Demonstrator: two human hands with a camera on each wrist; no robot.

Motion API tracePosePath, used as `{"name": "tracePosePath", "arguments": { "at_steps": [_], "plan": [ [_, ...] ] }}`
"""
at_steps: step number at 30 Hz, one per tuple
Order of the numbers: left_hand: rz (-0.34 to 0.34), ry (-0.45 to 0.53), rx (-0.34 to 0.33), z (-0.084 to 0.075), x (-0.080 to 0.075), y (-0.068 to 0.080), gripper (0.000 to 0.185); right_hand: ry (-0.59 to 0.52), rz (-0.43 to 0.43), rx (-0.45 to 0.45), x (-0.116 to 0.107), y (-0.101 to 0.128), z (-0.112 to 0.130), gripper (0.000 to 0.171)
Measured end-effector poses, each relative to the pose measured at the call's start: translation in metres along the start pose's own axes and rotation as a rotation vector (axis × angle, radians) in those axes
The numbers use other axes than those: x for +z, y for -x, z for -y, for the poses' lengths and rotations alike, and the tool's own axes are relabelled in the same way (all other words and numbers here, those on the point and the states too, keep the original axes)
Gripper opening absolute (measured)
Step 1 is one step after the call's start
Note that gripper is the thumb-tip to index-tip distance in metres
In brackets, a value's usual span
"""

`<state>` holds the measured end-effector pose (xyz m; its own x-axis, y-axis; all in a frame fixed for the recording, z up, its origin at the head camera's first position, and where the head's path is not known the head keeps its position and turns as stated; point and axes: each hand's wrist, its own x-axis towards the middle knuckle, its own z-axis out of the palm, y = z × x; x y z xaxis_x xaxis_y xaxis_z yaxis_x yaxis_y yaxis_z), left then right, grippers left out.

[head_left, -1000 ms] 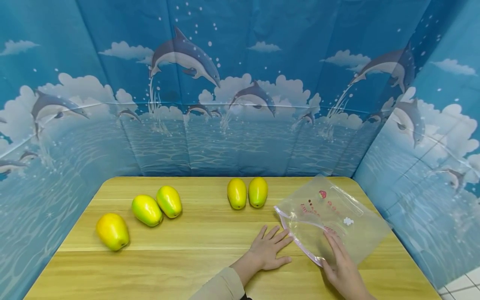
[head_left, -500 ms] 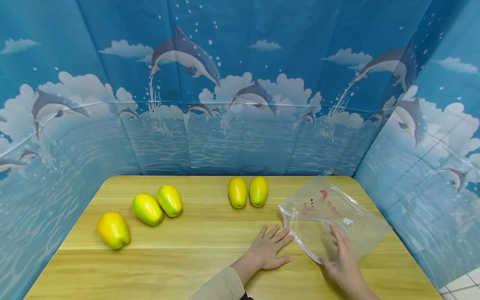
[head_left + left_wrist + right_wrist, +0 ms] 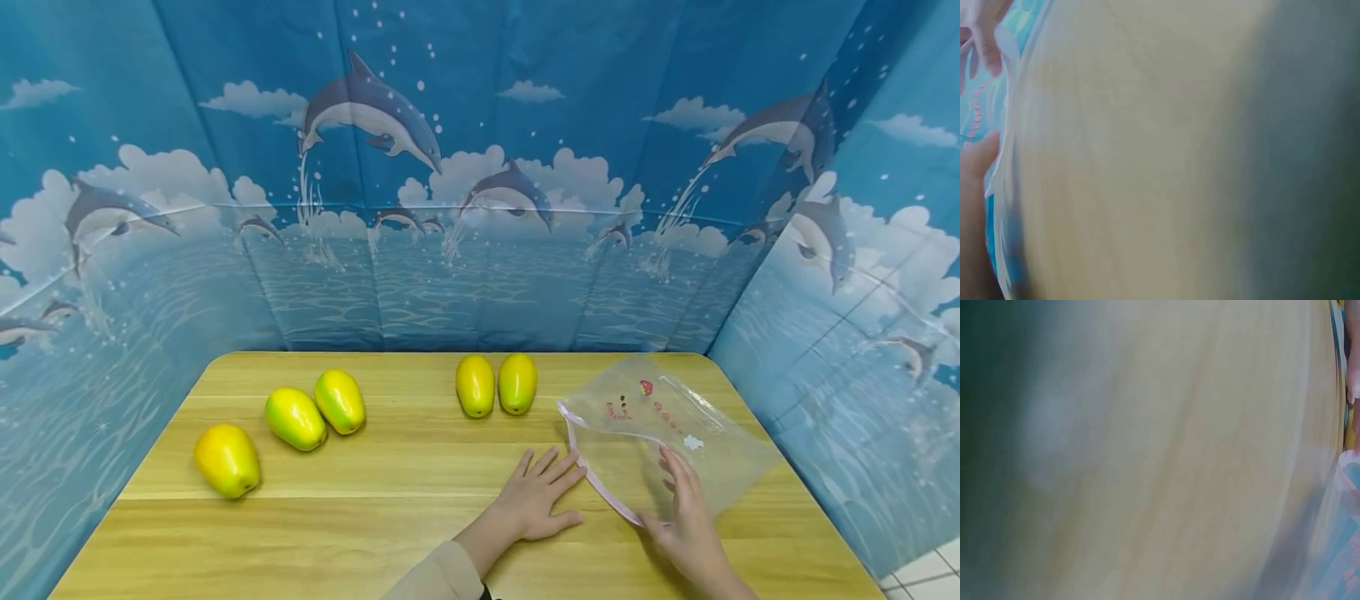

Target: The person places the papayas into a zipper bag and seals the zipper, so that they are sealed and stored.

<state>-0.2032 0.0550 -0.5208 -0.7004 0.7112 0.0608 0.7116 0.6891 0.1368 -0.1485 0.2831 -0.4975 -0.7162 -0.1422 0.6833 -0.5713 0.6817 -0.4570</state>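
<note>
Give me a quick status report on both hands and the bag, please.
Left hand flat on the table, fingertips by the bag's pink edge. Right hand gripping the clear zip bag at its near edge. Five mangoes lie apart, nothing blocking.

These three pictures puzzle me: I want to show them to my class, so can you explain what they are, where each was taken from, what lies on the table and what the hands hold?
No machine here: a person works with two bare hands. The big picture comes from a camera on the person's head, looking down at a wooden table walled by dolphin-print sheets. The two blurred pictures come from cameras on each wrist, so close that they show mostly tabletop and bits of bag.

On the table lie five yellow-green fruits and a clear zip bag with a pink edge. The left hand lies flat on the wood, fingertips by the bag's edge. The right hand rests on the bag; whether it has a real grip on the edge is unclear.
</note>
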Motion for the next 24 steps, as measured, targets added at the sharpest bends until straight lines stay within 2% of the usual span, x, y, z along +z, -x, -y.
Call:
{"name": "tracePosePath", "arguments": {
  "at_steps": [4, 8, 13, 18, 24],
  "plan": [
    [-0.078, 0.087, -0.017, 0.002, -0.004, 0.006, 0.063, 0.000, 0.000, 0.018, 0.001, 0.000, 0.000, 0.116],
    [-0.191, 0.164, -0.077, 0.007, -0.007, 0.017, 0.063, 0.000, 0.000, 0.029, 0.001, 0.000, -0.001, 0.117],
    [-0.433, 0.245, -0.187, 0.018, -0.012, 0.035, 0.062, 0.004, -0.005, 0.025, 0.002, -0.001, -0.001, 0.117],
    [-0.648, 0.333, -0.339, 0.032, -0.020, 0.058, 0.063, 0.008, -0.005, 0.016, 0.003, 0.000, -0.001, 0.116],
    [-0.917, 0.413, -0.480, 0.054, -0.030, 0.086, 0.064, 0.025, -0.012, 0.017, 0.004, 0.000, -0.002, 0.116]
  ]
}}
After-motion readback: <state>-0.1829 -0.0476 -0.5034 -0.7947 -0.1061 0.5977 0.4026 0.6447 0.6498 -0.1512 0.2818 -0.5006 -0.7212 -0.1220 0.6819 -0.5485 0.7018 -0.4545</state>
